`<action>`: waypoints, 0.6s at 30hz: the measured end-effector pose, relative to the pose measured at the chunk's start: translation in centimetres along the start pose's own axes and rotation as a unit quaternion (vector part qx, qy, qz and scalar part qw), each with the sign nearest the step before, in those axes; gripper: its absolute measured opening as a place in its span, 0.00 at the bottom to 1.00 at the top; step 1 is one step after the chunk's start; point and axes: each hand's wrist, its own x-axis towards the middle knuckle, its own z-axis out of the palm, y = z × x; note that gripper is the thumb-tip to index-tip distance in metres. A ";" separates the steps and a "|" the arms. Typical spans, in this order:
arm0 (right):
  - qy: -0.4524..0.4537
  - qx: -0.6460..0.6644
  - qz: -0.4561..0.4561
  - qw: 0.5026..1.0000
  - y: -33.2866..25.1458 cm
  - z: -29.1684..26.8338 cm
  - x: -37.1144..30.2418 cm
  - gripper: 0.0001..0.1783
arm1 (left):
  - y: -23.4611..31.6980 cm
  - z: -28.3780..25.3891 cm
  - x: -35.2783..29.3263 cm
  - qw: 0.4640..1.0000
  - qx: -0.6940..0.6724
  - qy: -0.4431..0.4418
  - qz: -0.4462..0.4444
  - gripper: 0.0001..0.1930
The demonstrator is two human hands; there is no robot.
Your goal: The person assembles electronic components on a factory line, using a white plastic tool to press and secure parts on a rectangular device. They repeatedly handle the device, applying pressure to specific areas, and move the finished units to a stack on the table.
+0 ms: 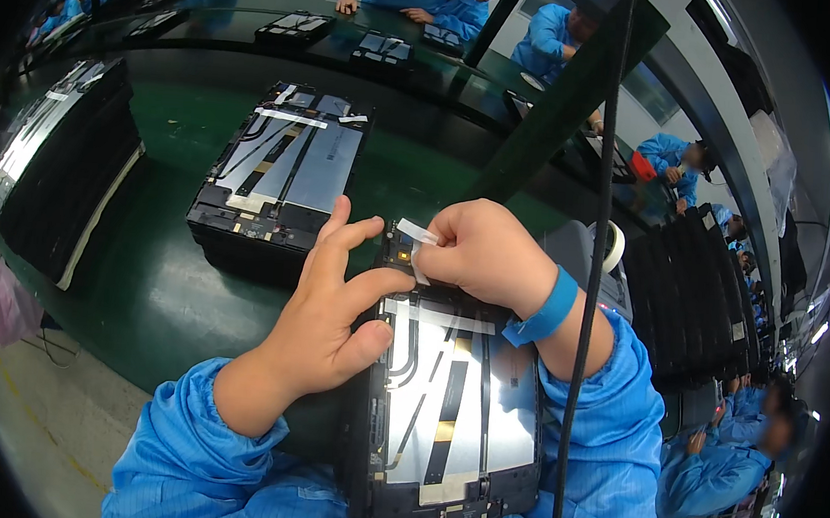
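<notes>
An opened tablet (513,396) with a silvery inside, dark ribbon cables and a black frame lies close in front of me, on top of what looks like a stack. At its upper left corner my right hand (492,255), with a blue wristband, pinches a strip of white tape (418,231). The strip's ends stick out past the fingers. My left hand (317,320) has its fingers spread at the tablet's upper left edge; the index fingertip is near the tape. Nothing shows in its grasp. A longer whitish strip (440,316) runs across the tablet below my right hand.
A stack of similar tablets (320,166) stands ahead on the green table (169,271). Taller stacks are at the left (80,163) and right (697,288). A tape roll (615,247) is right of my right hand. A black cable (582,367) hangs in front. People in blue work beyond.
</notes>
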 end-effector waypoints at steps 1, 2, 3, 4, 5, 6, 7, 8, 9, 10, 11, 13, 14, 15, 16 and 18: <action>-0.012 -0.015 0.018 1.000 -0.3 -0.3 0.0 0.13 | 0.0 0.0 0.0 1.000 0.005 -0.001 -0.001 0.26; -0.025 -0.031 0.035 0.999 -0.8 -0.7 -0.1 0.12 | 0.0 0.0 0.0 1.000 0.010 -0.001 -0.003 0.26; -0.038 -0.046 0.053 0.997 -1.0 -1.0 -0.1 0.13 | 0.1 -0.1 0.0 1.000 0.015 -0.002 -0.002 0.26; 0.014 -0.044 0.011 0.999 -0.8 -0.9 -0.4 0.13 | 0.1 -0.1 0.0 1.000 0.020 -0.002 0.000 0.27; 0.066 -0.041 -0.031 0.997 -0.3 -0.7 -1.1 0.15 | 0.1 -0.2 0.0 1.000 0.025 -0.001 0.001 0.27; 0.117 -0.038 -0.073 0.990 0.1 -0.5 -1.7 0.18 | 0.1 -0.2 0.1 1.000 0.026 -0.003 0.001 0.28; 0.068 0.071 -0.079 0.992 0.0 -0.5 -2.4 0.19 | 0.2 -0.1 0.2 1.000 0.025 -0.006 0.002 0.28; 0.072 0.073 -0.144 0.984 0.5 -0.2 -2.5 0.17 | 0.2 0.0 0.2 1.000 0.024 -0.009 0.003 0.29; 0.076 0.074 -0.207 0.972 1.4 0.3 -2.4 0.16 | 0.2 0.1 0.2 1.000 0.023 -0.008 0.003 0.29; 0.080 0.077 -0.273 0.956 1.9 0.7 -2.5 0.15 | 0.2 0.0 0.2 1.000 0.025 -0.007 0.003 0.30; 0.064 0.064 -0.265 0.960 1.7 0.9 -3.0 0.15 | 0.2 0.0 0.2 1.000 0.027 -0.006 0.003 0.30; 0.023 0.006 -0.265 0.964 1.5 0.3 -3.7 0.20 | 0.3 0.0 0.1 1.000 0.030 0.001 0.000 0.30; 0.002 -0.024 -0.264 0.964 1.4 -0.1 -4.0 0.22 | 0.4 0.0 0.0 0.999 0.032 0.005 -0.002 0.31; -0.036 0.001 -0.233 0.972 1.4 -0.2 -4.4 0.26 | 0.4 0.0 0.0 0.999 0.042 0.012 0.005 0.30; -0.040 -0.032 -0.251 0.967 1.6 -0.4 -4.6 0.27 | 0.4 0.0 0.0 0.998 0.052 0.018 0.014 0.30; -0.050 -0.098 -0.286 0.952 1.9 -0.7 -5.0 0.29 | 0.3 0.0 0.0 0.996 0.069 0.038 0.038 0.29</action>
